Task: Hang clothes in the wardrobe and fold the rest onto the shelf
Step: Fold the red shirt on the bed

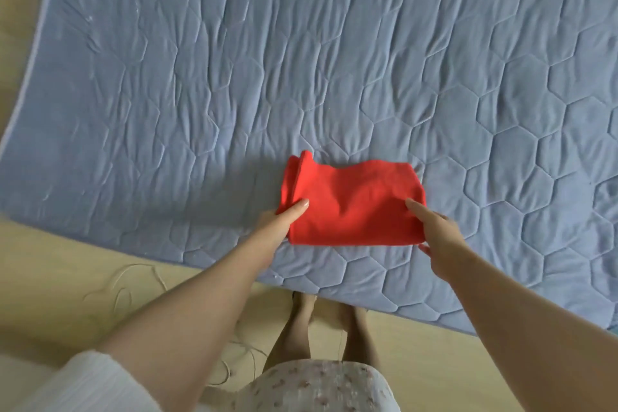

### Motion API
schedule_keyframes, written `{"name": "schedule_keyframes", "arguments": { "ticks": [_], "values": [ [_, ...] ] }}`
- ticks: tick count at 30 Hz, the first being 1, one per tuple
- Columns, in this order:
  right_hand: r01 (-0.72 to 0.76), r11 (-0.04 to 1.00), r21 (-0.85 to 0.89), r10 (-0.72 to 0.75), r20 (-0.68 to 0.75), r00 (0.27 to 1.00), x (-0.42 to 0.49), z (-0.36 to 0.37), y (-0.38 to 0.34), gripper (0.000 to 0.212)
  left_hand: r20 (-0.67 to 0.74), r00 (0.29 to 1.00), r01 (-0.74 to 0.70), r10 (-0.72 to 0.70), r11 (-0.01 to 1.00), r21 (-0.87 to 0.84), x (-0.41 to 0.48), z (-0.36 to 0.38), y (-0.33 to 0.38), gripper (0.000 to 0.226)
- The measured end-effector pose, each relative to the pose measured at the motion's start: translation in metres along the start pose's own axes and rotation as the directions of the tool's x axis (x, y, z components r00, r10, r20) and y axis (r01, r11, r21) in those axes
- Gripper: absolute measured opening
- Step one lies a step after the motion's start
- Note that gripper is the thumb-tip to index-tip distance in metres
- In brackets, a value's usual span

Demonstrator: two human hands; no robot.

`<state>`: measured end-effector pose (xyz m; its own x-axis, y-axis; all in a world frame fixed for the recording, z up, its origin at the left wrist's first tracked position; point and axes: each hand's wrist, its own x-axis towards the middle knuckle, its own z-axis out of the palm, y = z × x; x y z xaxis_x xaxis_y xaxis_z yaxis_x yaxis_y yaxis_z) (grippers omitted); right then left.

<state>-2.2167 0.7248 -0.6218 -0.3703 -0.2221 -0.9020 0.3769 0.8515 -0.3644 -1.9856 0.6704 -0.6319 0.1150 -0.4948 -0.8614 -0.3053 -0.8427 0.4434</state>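
Gripping opposite edges of folded red garment (351, 207), left hand (281, 221) and right hand (438, 234): thumbs atop, fingers hidden beneath; quilt (301, 60) spreads wide around.

Plain red garment (351, 204) on a pale blue quilt (234, 60) stitched in hexagons.

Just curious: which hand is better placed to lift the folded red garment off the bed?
Probably the left hand: it pinches the folded red garment at the side where loose layers show, so the fold should hold. The right hand pinches the near right corner.
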Motion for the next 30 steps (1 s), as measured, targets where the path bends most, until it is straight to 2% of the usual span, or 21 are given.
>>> {"name": "schedule_keyframes", "arguments": {
  "ticks": [2, 5, 10, 14, 16, 18, 19, 20, 21, 22, 23, 24, 26, 27, 28, 30],
  "values": [
    [-0.048, 0.998, -0.037, 0.048, -0.01, 0.999, 0.0, 0.0, 0.028, 0.021, -0.029, 0.999, 0.046, -0.044, 0.998, 0.051, -0.001, 0.002, -0.035, 0.031],
    [-0.076, 0.993, -0.094, 0.078, 0.017, 0.997, 0.002, -0.003, 0.052, 0.022, -0.054, 0.998, 0.027, -0.023, 0.997, 0.072, 0.001, 0.01, -0.067, 0.029],
    [0.028, 0.996, -0.085, -0.022, 0.064, 0.998, 0.012, 0.002, 0.047, 0.02, -0.04, 0.996, -0.071, 0.077, 0.99, 0.125, 0.013, 0.019, -0.058, 0.026],
    [0.117, 0.986, -0.118, -0.119, -0.013, 0.993, 0.016, 0.005, 0.045, 0.005, -0.04, 0.987, -0.15, 0.156, 0.979, 0.135, 0.012, 0.014, -0.047, 0.026],
    [0.083, 0.976, -0.2, -0.099, -0.069, 0.993, 0.014, 0.003, 0.052, 0.013, -0.057, 0.979, -0.175, 0.198, 0.944, 0.281, 0.003, 0.014, -0.047, 0.037],
    [0.042, 0.92, -0.39, -0.138, -0.221, 0.965, 0.01, 0.002, 0.061, 0.032, -0.161, 0.93, -0.207, 0.33, 0.835, 0.51, -0.008, 0.018, -0.05, 0.063],
    [0.075, 0.863, -0.5, -0.246, -0.285, 0.926, 0.004, 0.004, 0.062, 0.041, -0.197, 0.858, -0.259, 0.474, 0.731, 0.631, -0.015, 0.022, -0.049, 0.072],
    [0.165, 0.789, -0.592, -0.394, -0.281, 0.875, -0.002, 0.007, 0.062, 0.048, -0.156, 0.761, -0.332, 0.63, 0.584, 0.741, -0.02, 0.028, -0.049, 0.077],
    [0.277, 0.687, -0.672, -0.534, -0.208, 0.819, -0.006, 0.011, 0.062, 0.053, -0.064, 0.665, -0.4, 0.744, 0.427, 0.811, -0.024, 0.035, -0.05, 0.077],
    [0.363, 0.576, -0.733, -0.619, -0.101, 0.779, -0.008, 0.016, 0.062, 0.056, 0.052, 0.612, -0.456, 0.79, 0.298, 0.839, -0.025, 0.042, -0.054, 0.075],
    [0.407, 0.498, -0.766, -0.642, -0.01, 0.767, -0.008, 0.02, 0.064, 0.058, 0.147, 0.627, -0.487, 0.765, 0.237, 0.841, -0.025, 0.048, -0.058, 0.073],
    [0.4, 0.49, -0.774, -0.606, 0.027, 0.795, -0.005, 0.023, 0.067, 0.062, 0.183, 0.691, -0.475, 0.699, 0.248, 0.844, -0.023, 0.052, -0.063, 0.073],
    [0.271, 0.639, -0.72, -0.436, -0.049, 0.899, 0.005, 0.025, 0.068, 0.072, 0.086, 0.849, -0.331, 0.521, 0.397, 0.856, -0.012, 0.054, -0.069, 0.079],
    [0.212, 0.685, -0.696, -0.366, -0.077, 0.927, 0.011, 0.023, 0.069, 0.075, 0.018, 0.884, -0.26, 0.467, 0.458, 0.85, -0.006, 0.053, -0.072, 0.082],
    [0.19, 0.667, -0.72, -0.335, -0.061, 0.94, 0.016, 0.022, 0.071, 0.074, -0.006, 0.893, -0.232, 0.451, 0.469, 0.852, 0.0, 0.052, -0.074, 0.083],
    [0.219, 0.554, -0.804, -0.338, 0.024, 0.941, 0.027, 0.022, 0.076, 0.068, 0.057, 0.883, -0.259, 0.467, 0.382, 0.887, 0.011, 0.052, -0.08, 0.079]
  ]
}}
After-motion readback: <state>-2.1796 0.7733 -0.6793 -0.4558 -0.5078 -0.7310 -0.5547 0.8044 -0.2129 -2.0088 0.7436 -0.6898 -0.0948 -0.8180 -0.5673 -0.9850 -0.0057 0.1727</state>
